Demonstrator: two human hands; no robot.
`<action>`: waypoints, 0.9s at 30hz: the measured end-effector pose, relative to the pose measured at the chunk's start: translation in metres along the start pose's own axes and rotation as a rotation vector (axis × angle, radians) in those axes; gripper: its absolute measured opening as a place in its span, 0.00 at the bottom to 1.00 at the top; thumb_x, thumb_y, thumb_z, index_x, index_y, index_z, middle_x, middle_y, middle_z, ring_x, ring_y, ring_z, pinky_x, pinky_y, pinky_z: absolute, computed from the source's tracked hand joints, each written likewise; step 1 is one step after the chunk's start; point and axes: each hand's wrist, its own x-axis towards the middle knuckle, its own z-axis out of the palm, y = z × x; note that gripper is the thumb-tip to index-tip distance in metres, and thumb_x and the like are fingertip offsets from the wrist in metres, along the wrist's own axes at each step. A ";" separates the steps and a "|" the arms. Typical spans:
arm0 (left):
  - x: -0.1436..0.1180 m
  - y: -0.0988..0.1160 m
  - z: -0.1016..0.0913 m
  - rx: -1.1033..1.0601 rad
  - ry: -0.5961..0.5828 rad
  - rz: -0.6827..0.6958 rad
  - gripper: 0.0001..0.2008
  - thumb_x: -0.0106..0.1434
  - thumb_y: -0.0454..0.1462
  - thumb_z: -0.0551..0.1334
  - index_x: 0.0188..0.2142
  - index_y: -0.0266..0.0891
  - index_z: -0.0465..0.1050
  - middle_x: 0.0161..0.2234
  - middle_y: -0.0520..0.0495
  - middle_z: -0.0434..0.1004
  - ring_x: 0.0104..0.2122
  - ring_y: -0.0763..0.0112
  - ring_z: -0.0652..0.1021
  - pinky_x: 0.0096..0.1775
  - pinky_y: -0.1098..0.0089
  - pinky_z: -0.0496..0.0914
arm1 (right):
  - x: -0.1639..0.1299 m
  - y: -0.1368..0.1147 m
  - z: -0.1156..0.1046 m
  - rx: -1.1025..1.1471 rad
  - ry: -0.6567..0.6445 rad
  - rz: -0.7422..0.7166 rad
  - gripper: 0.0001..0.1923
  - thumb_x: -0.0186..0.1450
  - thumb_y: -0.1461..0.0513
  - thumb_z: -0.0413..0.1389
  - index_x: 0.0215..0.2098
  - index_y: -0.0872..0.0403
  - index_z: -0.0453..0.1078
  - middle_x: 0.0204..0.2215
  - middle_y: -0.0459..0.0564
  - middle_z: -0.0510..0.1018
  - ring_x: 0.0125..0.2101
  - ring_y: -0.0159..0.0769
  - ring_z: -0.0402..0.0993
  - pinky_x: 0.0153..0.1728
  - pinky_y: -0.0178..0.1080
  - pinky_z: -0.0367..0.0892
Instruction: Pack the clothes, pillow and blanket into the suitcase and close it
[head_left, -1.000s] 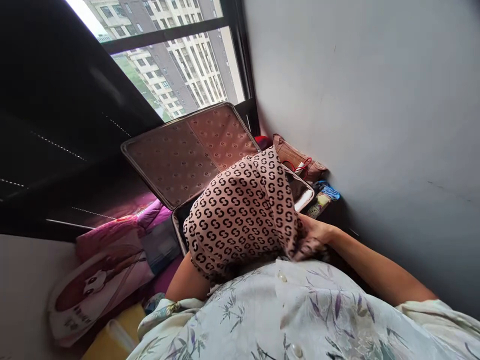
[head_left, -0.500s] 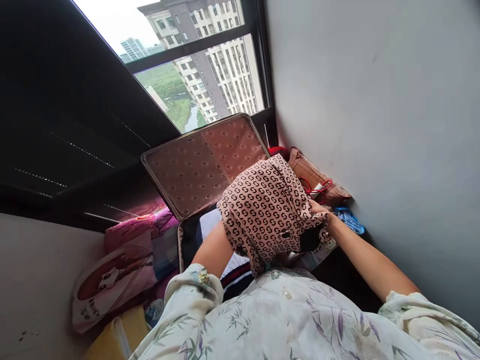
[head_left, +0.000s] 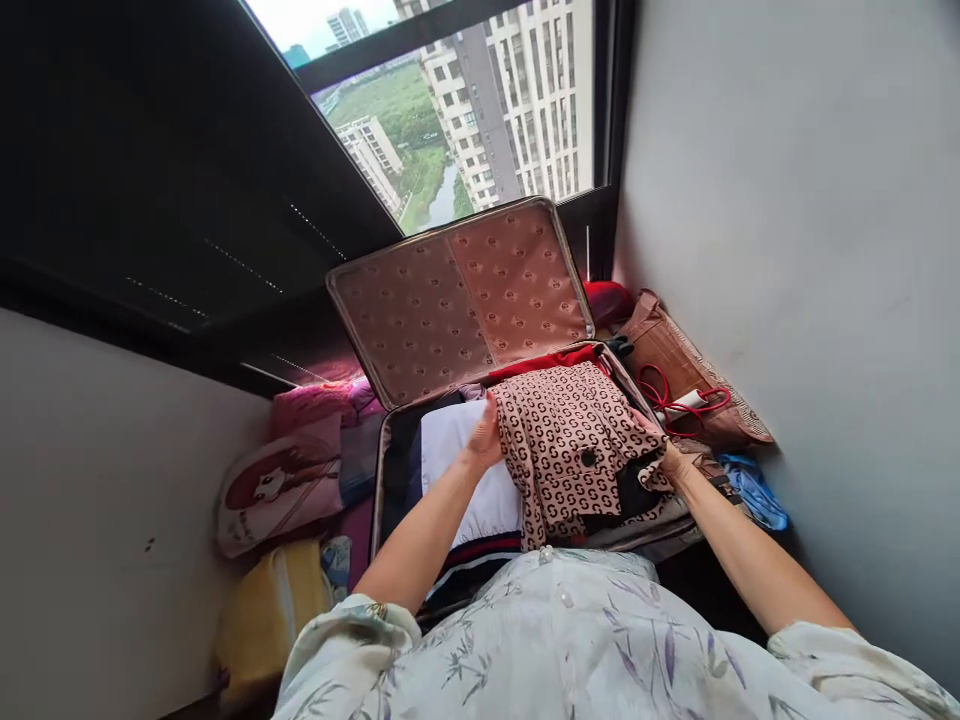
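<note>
right hand (head_left: pixel 670 459) fingers hidden under patterned garment (head_left: pixel 570 440), yellow bag (head_left: pixel 262 625) partly hidden

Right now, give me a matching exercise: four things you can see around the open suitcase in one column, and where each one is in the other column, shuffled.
Things:
1. patterned garment
2. white folded garment
3. red cord
4. cartoon pillow

Places:
A. on the brown bag by the wall
B. left of the suitcase, outside it
C. between the left hand and right hand, in the suitcase
D. in the suitcase, under the left forearm

Pairs: 1-C, 2-D, 3-A, 4-B
</note>
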 end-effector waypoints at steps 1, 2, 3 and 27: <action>0.003 -0.007 0.000 0.068 0.063 0.077 0.37 0.59 0.53 0.67 0.62 0.38 0.64 0.50 0.38 0.79 0.52 0.51 0.78 0.55 0.52 0.72 | 0.003 -0.001 -0.001 -0.024 0.002 0.005 0.36 0.50 0.45 0.63 0.55 0.49 0.73 0.49 0.56 0.81 0.53 0.47 0.76 0.56 0.48 0.72; 0.007 -0.015 0.000 0.159 0.140 0.152 0.38 0.56 0.48 0.69 0.64 0.40 0.62 0.52 0.39 0.78 0.53 0.53 0.78 0.56 0.54 0.72 | 0.006 -0.002 -0.003 -0.072 0.016 0.007 0.38 0.50 0.44 0.63 0.56 0.49 0.72 0.50 0.56 0.80 0.53 0.47 0.76 0.57 0.49 0.71; 0.010 -0.023 0.000 0.255 0.227 0.210 0.42 0.54 0.42 0.70 0.66 0.42 0.58 0.54 0.40 0.76 0.54 0.55 0.77 0.57 0.55 0.70 | 0.007 -0.002 -0.005 -0.135 0.041 0.006 0.39 0.49 0.44 0.63 0.57 0.50 0.72 0.51 0.57 0.79 0.54 0.48 0.76 0.58 0.49 0.70; -0.077 -0.090 -0.016 1.729 -0.037 0.214 0.42 0.67 0.51 0.63 0.74 0.51 0.45 0.75 0.41 0.30 0.71 0.36 0.37 0.65 0.32 0.44 | -0.063 -0.010 -0.016 -2.103 -0.043 -0.196 0.28 0.70 0.61 0.49 0.66 0.60 0.64 0.62 0.66 0.68 0.59 0.51 0.69 0.51 0.49 0.72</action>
